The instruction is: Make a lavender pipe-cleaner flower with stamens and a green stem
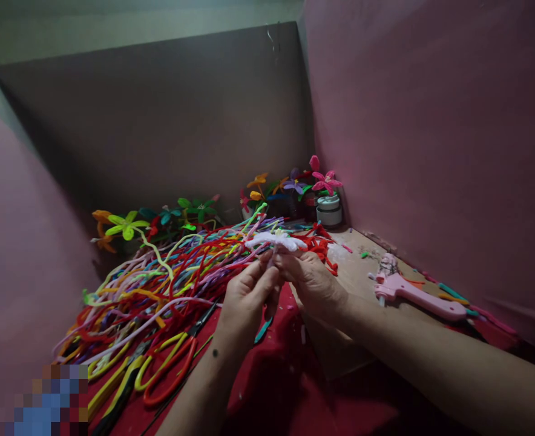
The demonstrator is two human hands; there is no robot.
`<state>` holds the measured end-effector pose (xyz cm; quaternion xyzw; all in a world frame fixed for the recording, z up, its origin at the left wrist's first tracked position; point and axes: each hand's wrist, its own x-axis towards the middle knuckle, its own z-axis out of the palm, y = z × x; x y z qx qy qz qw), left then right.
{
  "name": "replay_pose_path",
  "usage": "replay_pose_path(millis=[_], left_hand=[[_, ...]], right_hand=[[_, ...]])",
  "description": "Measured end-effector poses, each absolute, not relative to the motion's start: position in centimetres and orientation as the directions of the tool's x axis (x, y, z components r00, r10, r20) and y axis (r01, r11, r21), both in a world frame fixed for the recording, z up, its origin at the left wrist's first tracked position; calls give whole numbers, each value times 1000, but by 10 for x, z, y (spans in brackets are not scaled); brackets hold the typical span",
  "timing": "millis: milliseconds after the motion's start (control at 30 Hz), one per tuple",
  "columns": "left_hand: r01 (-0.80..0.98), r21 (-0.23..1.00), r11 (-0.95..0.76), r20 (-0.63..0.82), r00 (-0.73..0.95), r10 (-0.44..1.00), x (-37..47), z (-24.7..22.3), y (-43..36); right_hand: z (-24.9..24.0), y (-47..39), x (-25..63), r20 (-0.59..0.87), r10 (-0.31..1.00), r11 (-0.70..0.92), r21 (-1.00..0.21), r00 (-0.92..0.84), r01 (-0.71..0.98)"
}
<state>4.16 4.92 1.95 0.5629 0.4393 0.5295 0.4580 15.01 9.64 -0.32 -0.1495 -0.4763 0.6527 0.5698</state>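
A white fuzzy flower [276,241] is held up near the middle of the view, its petals spread above the fingertips. My left hand [252,289] pinches just under it, fingers closed around its base. From the right, my right hand [310,280] is closed on the same flower, thumb and fingers pressed at its underside. The fingertips of both hands nearly touch, and the exact grip point is partly hidden. Behind and to the left lies a big pile of coloured fuzzy stems [172,272].
Red-handled scissors [172,378] and yellow-black pliers [120,384] lie at the lower left. A pink glue gun [422,293] rests on a brown board [356,266] at the right. Finished flowers and a grey-green jar [329,212] stand at the back. Pink walls flank both sides.
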Motion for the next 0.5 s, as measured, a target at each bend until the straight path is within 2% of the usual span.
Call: replay_pose_path(millis=[100, 167, 200, 367, 500], left_hand=[[411, 840, -353, 429, -106, 897, 42, 12, 51], [538, 743, -399, 539, -127, 833, 40, 8, 52], [535, 743, -402, 542, -130, 830, 39, 8, 53], [193, 938, -286, 315, -141, 938, 40, 18, 49], [-56, 981, -188, 185, -55, 981, 40, 25, 48]], right_hand=[[-5, 98, 149, 403, 872, 174, -785, -279, -594], [-4, 98, 148, 421, 874, 216, -783, -242, -583], [-4, 97, 148, 428, 871, 222, -781, -242, -584], [0, 95, 146, 462, 818, 174, -765, -341, -620], [0, 97, 148, 469, 813, 197, -778, -345, -596]])
